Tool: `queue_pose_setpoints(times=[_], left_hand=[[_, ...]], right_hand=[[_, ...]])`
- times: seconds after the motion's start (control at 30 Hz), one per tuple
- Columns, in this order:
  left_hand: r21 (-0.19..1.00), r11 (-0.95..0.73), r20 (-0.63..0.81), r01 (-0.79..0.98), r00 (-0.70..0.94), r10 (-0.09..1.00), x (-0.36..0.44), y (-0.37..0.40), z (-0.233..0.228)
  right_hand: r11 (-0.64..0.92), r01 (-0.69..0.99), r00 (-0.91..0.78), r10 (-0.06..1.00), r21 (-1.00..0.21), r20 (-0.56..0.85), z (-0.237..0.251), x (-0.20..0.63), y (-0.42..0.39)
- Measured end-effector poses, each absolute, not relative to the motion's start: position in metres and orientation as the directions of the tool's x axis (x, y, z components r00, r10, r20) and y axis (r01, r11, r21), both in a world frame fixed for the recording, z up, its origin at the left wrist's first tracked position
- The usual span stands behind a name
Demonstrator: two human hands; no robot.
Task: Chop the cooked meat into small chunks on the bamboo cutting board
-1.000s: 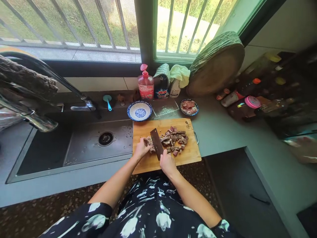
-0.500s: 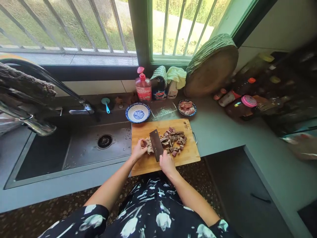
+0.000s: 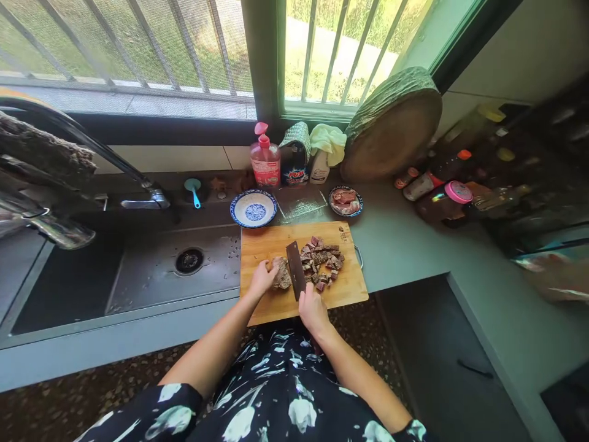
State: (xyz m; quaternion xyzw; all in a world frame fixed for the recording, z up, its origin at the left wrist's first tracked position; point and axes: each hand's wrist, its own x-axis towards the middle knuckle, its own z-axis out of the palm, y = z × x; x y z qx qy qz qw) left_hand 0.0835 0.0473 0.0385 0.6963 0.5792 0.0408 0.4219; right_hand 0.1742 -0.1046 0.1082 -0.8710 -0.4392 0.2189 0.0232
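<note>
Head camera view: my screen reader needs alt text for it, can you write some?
A person's right hand holds a cleaver on a wooden cutting board, while the left hand steadies a chunk of meat beside cut meat cubes. A sink lies left, under a barred window.

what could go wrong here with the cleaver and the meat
The left hand holds the uncut meat right beside the cleaver blade, so a slip could likely nick the fingers. The cutting board seems to overhang the counter's front edge, so hard chops by the right hand might tip or shift it. The cut cubes lie close against the blade and could scatter.
</note>
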Motion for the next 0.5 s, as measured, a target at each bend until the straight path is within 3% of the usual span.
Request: queue_pose_setpoints(times=[0.1,0.5], left_hand=[[0.671,0.131,-0.503,0.729,0.319,0.803,0.08,0.053,0.034],[0.662,0.197,-0.535,0.723,0.272,0.8,0.086,0.049,0.027]], right_hand=[[-0.574,0.793,0.496,0.803,-0.203,-0.332,0.113,0.17,-0.102],[-0.501,0.856,0.441,0.837,-0.13,-0.324,0.113,0.156,-0.085]])
